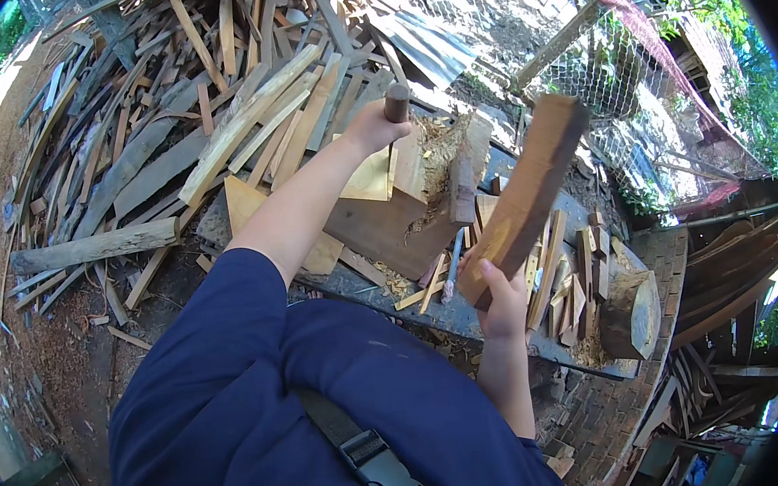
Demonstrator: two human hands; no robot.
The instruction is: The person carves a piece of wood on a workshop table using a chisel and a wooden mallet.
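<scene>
My left hand point(374, 130) is wrapped round a short, round wooden handle point(397, 102), seen almost end-on. What the handle belongs to is hidden. My right hand point(500, 303) grips the lower end of a thick brown wooden block point(533, 187), which stands tilted up and to the right. Below and between my hands lies a heavy piece of timber point(374, 230) with a rough, chipped hollow point(442, 158) full of shavings beside it. Several narrow wood offcuts point(556, 274) stand near my right hand.
A low grey bench point(361, 288) carries the timber and offcuts. A large heap of loose boards point(156, 153) fills the far left, with a log point(94, 246) at its edge. A cut stump point(630, 313) sits at right. Wire mesh fencing point(598, 82) stands behind.
</scene>
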